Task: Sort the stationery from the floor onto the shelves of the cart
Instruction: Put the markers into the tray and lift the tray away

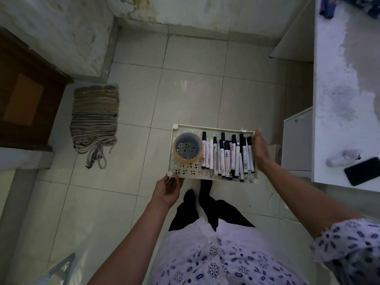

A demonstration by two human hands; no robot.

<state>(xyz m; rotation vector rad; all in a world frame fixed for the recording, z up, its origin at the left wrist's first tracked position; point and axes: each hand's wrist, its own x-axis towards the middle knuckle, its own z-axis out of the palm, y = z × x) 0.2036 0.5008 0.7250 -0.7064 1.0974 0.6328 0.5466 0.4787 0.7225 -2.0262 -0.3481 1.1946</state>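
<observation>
A white perforated cart (pixel 186 171) stands on the tiled floor in front of my feet, seen from above. On its top shelf, a roll of clear tape (pixel 188 148) lies at the left. Several black-and-white markers (pixel 228 157) lie side by side at the right. My left hand (pixel 169 191) is at the cart's near left corner, fingers relaxed and touching the rim. My right hand (pixel 260 149) reaches along the cart's right edge with straight fingers, holding nothing.
A folded striped rug (pixel 94 122) lies on the floor to the left, beside a brown wooden door (pixel 26 95). A white counter (pixel 345 89) at the right carries a black phone (pixel 363 170). A white cable (pixel 272 200) runs on the floor beside the cart.
</observation>
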